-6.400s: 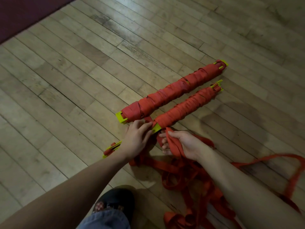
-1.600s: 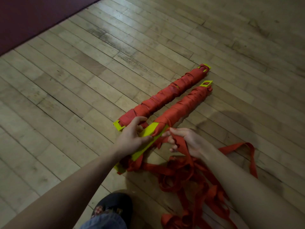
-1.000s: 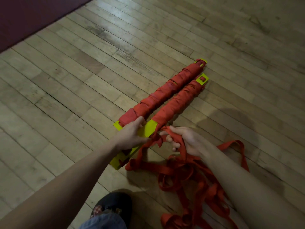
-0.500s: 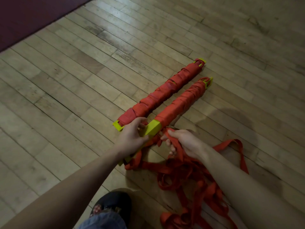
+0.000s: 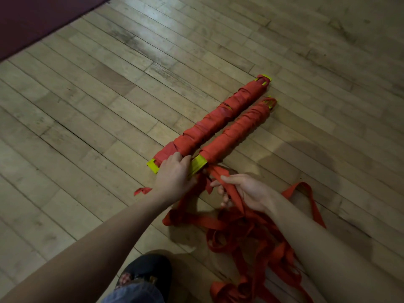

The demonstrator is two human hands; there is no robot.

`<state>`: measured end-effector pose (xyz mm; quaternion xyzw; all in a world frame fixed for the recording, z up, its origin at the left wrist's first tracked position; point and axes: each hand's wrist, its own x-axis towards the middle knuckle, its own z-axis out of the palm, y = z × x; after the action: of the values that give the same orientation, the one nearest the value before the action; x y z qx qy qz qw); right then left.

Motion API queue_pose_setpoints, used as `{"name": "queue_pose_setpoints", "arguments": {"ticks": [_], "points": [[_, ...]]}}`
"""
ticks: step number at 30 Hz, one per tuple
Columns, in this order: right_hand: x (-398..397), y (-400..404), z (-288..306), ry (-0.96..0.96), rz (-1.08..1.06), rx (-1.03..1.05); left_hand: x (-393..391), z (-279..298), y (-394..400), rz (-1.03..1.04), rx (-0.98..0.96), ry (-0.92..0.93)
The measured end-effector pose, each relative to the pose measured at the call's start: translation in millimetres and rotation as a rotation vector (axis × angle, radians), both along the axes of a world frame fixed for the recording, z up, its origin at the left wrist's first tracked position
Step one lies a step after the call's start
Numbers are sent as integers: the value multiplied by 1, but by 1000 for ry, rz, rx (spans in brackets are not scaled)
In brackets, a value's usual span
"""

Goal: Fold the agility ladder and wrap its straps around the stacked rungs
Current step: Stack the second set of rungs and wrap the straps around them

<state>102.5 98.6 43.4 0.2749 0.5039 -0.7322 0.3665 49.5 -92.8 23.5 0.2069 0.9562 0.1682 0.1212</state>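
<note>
Two bundles of yellow rungs lie side by side on the wooden floor, both wound in red strap. The left bundle [image 5: 214, 121] is wrapped along its whole length. The right bundle [image 5: 238, 130] shows a bare yellow near end [image 5: 199, 163]. My left hand [image 5: 173, 176] grips that near end from above. My right hand [image 5: 242, 190] holds the red strap [image 5: 218, 174] that runs from the bundle's near end, thumb over it. A tangle of loose red strap [image 5: 247, 235] lies under and behind my right forearm.
A dark maroon mat [image 5: 32, 20] covers the far left corner of the floor. My dark shoe [image 5: 144, 272] and a denim trouser leg [image 5: 133, 294] sit at the bottom middle. A small red strap end [image 5: 142, 190] pokes out left of my left wrist.
The right bundle has turned a little in my left hand and now lies closer to the left bundle. My right hand has drawn the strap back from the bundle's near end.
</note>
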Motion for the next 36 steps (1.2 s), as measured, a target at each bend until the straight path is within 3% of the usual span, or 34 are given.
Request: {"name": "queue_pose_setpoints", "arguments": {"ticks": [3,8,18,23,31,36], "points": [[-1,-3,-1,4,-13,-26,1,-13,-3,8,1,51],[-2,-7,-9,21,2,-29,1,-28,-17,46,128,-49],[7,-8,-19,-19,-33,15,29,-36,-12,-146,73,-151],[11,-3,-20,-13,-20,60,26,-34,-5,72,139,-263],[-7,-9,-19,57,-27,127,14,-29,3,61,-44,-25],[-4,-10,-22,88,-37,40,6,-31,7,111,78,8]]}}
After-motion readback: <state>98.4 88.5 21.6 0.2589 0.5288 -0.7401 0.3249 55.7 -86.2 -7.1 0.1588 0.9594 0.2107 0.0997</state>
